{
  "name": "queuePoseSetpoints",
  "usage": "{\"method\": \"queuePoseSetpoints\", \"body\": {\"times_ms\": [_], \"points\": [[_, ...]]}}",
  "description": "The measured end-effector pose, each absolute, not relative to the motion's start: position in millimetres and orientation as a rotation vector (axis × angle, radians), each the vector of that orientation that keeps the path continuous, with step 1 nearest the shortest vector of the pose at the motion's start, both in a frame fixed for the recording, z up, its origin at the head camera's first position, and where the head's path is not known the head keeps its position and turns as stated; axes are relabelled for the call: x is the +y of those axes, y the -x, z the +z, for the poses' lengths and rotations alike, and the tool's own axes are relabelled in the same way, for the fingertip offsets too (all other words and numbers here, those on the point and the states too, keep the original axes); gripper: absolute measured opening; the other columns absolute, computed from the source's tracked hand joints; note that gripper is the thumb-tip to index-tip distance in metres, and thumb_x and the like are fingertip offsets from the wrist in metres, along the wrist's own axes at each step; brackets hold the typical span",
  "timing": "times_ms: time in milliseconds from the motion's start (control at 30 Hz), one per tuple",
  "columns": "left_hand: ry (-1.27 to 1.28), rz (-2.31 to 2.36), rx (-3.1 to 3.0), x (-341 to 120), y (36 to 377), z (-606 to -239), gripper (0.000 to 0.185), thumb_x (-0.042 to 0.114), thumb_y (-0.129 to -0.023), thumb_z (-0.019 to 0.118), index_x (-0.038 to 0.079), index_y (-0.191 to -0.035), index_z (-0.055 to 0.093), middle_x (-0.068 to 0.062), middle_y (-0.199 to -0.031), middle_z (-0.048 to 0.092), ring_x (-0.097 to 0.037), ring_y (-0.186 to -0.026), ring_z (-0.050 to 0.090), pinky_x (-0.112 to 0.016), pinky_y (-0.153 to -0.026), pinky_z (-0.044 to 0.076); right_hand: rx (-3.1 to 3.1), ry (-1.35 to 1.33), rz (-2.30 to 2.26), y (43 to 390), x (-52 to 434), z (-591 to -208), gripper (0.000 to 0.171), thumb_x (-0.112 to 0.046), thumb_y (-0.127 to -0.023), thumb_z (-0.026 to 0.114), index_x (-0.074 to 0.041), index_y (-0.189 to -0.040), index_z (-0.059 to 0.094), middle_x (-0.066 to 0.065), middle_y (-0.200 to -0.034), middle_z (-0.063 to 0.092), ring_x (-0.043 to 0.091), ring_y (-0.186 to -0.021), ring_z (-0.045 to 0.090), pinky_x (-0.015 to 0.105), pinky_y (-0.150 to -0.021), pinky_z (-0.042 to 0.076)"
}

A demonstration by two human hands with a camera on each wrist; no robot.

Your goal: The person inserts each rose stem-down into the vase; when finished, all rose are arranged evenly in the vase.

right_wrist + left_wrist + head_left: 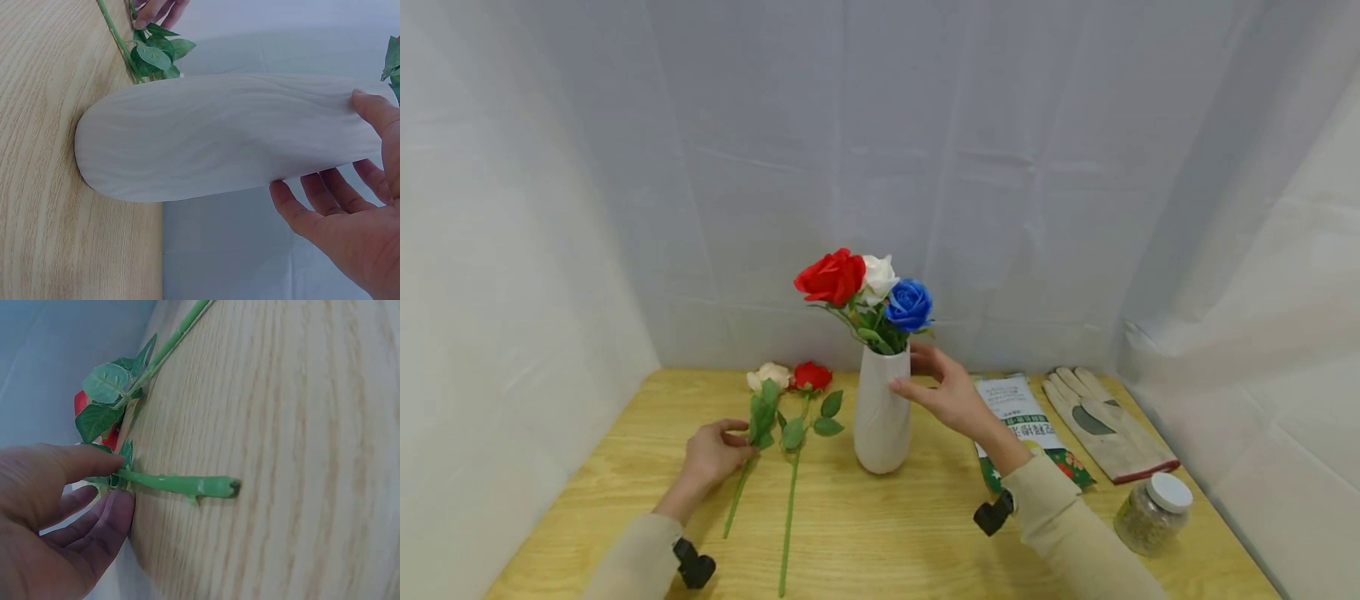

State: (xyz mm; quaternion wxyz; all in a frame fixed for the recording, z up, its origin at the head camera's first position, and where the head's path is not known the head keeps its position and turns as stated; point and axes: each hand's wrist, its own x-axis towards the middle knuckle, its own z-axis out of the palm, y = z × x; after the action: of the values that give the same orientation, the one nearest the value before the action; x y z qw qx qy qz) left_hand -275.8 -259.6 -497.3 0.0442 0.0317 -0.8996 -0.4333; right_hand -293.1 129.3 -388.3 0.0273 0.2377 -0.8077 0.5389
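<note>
A white vase (pixel 882 421) stands upright on the wooden table, holding a red rose (pixel 831 277), a white rose (pixel 878 280) and a blue rose (pixel 909 305). My right hand (pixel 957 402) grips it near the rim, thumb on the front and fingers round the right side. To the left, a cream rose (pixel 770 376) lies with its bloom toward the back. My left hand (pixel 715 455) pinches its green stem (pixel 187 484) just below the leaves; the stem's cut end points toward the wrist camera. Beside it lies another red rose (pixel 812 377), untouched.
Right of the vase lies a printed bag (pixel 1033 429), partly behind my right forearm. Farther right are a pair of work gloves (pixel 1120 442) and a white-lidded jar (pixel 1152 515) near the table's edge. Pale cloth (pixel 880 150) hangs behind and at both sides.
</note>
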Motion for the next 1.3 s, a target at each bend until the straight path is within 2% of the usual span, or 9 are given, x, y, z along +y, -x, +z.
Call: {"method": "queuePoseSetpoints", "body": {"times_ms": [267, 367, 500, 567, 833, 967, 1033, 1100, 1300], "points": [[-0.165, -1.447, -2.739, -259, 276, -493, 0.050, 0.000, -0.084, 0.076, -0.019, -0.129, 0.062, -0.032, -0.106, 0.073, -0.018, -0.076, 0.073, -0.030, -0.063, 0.064, -2.492, -0.730, 1.675, 292, 129, -387, 0.068, -0.031, -0.097, 0.079, -0.023, -0.157, 0.048, 0.009, -0.148, 0.062, 0.029, -0.134, 0.061, 0.052, -0.109, 0.054], [-0.183, -1.413, -2.774, -261, 276, -491, 0.037, 0.003, -0.086, 0.076, -0.018, -0.115, 0.068, -0.030, -0.101, 0.073, -0.018, -0.074, 0.071, -0.030, -0.063, 0.063, -2.494, -0.733, 1.667, 291, 129, -387, 0.069, -0.031, -0.097, 0.079, -0.023, -0.158, 0.047, 0.009, -0.149, 0.062, 0.029, -0.134, 0.061, 0.052, -0.109, 0.054], [-0.207, -1.387, -2.786, -264, 275, -488, 0.018, 0.007, -0.086, 0.078, -0.010, -0.090, 0.071, -0.018, -0.082, 0.072, -0.016, -0.064, 0.068, -0.028, -0.058, 0.059, -2.493, -0.737, 1.662, 292, 129, -387, 0.069, -0.030, -0.097, 0.079, -0.022, -0.158, 0.047, 0.010, -0.149, 0.062, 0.030, -0.134, 0.061, 0.052, -0.109, 0.054], [-0.231, -1.414, -2.767, -266, 274, -486, 0.016, 0.007, -0.086, 0.078, -0.008, -0.086, 0.071, -0.015, -0.078, 0.071, -0.016, -0.062, 0.068, -0.027, -0.058, 0.058, -2.491, -0.739, 1.666, 292, 129, -387, 0.069, -0.029, -0.097, 0.079, -0.022, -0.158, 0.047, 0.010, -0.148, 0.062, 0.031, -0.134, 0.061, 0.053, -0.109, 0.054], [-0.251, -1.403, -2.758, -273, 273, -472, 0.024, 0.011, -0.091, 0.075, -0.012, -0.098, 0.071, -0.018, -0.084, 0.072, -0.019, -0.074, 0.068, -0.029, -0.063, 0.059, -2.479, -0.768, 1.665, 292, 129, -387, 0.067, -0.026, -0.099, 0.077, -0.020, -0.158, 0.047, 0.012, -0.148, 0.062, 0.032, -0.134, 0.061, 0.053, -0.109, 0.054], [-0.241, -1.433, -2.717, -273, 273, -470, 0.041, 0.010, -0.093, 0.074, -0.014, -0.124, 0.064, -0.029, -0.107, 0.076, -0.021, -0.083, 0.074, -0.028, -0.068, 0.061, -2.477, -0.773, 1.668, 293, 130, -387, 0.067, -0.026, -0.098, 0.077, -0.020, -0.158, 0.047, 0.012, -0.148, 0.062, 0.032, -0.134, 0.061, 0.053, -0.109, 0.054], [-0.242, -1.484, -2.680, -272, 273, -468, 0.052, 0.009, -0.094, 0.073, -0.014, -0.137, 0.056, -0.033, -0.119, 0.073, -0.020, -0.086, 0.076, -0.028, -0.069, 0.061, -2.480, -0.769, 1.669, 293, 130, -387, 0.067, -0.026, -0.098, 0.077, -0.021, -0.158, 0.047, 0.012, -0.149, 0.062, 0.032, -0.135, 0.061, 0.053, -0.108, 0.054], [-0.247, -1.539, -2.637, -270, 273, -466, 0.058, 0.009, -0.095, 0.073, -0.012, -0.143, 0.049, -0.035, -0.124, 0.070, -0.018, -0.085, 0.076, -0.028, -0.070, 0.062, -2.484, -0.765, 1.666, 293, 130, -388, 0.067, -0.027, -0.098, 0.078, -0.021, -0.158, 0.047, 0.011, -0.149, 0.062, 0.032, -0.135, 0.061, 0.053, -0.108, 0.055], [-0.272, -1.666, -2.489, -261, 270, -458, 0.055, 0.008, -0.096, 0.074, -0.012, -0.135, 0.042, -0.039, -0.128, 0.066, -0.012, -0.084, 0.075, -0.026, -0.074, 0.061, -2.488, -0.764, 1.662, 293, 129, -387, 0.068, -0.027, -0.098, 0.078, -0.022, -0.158, 0.047, 0.011, -0.149, 0.061, 0.032, -0.135, 0.061, 0.054, -0.109, 0.054]]}}
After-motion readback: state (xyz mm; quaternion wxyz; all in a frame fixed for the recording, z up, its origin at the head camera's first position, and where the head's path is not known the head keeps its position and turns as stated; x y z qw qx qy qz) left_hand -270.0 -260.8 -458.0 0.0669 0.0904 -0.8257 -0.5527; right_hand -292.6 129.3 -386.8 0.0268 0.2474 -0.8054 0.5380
